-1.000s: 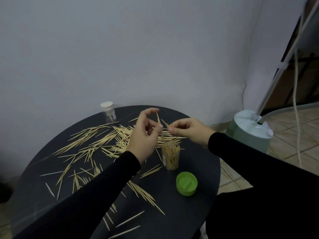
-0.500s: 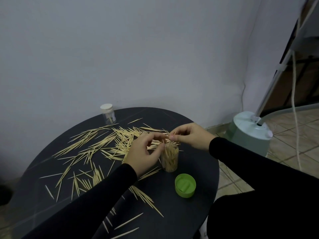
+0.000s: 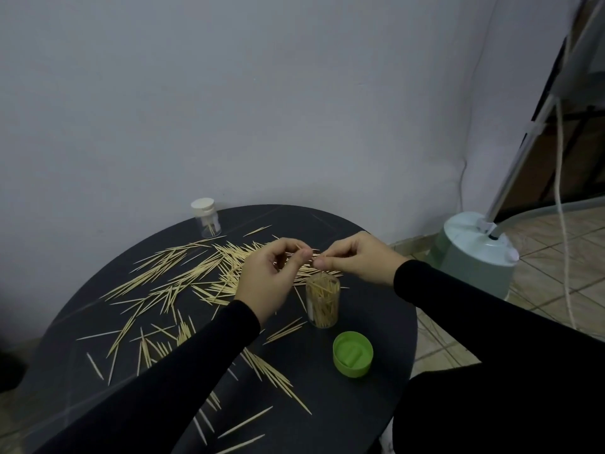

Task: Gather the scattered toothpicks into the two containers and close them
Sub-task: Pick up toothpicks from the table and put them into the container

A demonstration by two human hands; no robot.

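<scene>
While most of the toothpicks lie fanned across the dark round counter, I have both hands raised just above the open clear jar, which stands upright and already looks well filled. My left hand is curled, thumb and forefinger pinching what appears to be a toothpick or a few; my right hand pinches the other end of the thin sticks, seemingly to square them up so they drop straight into the narrow mouth. I judge this the loading step, with the bulk of the job left. A green lid sits upside down on the counter just in front of the jar, near enough to cap it once full. At the far edge a second small jar wears its white cap, a few sticks inside, well apart from my hands. Loose toothpicks also trail toward the near rim.
</scene>
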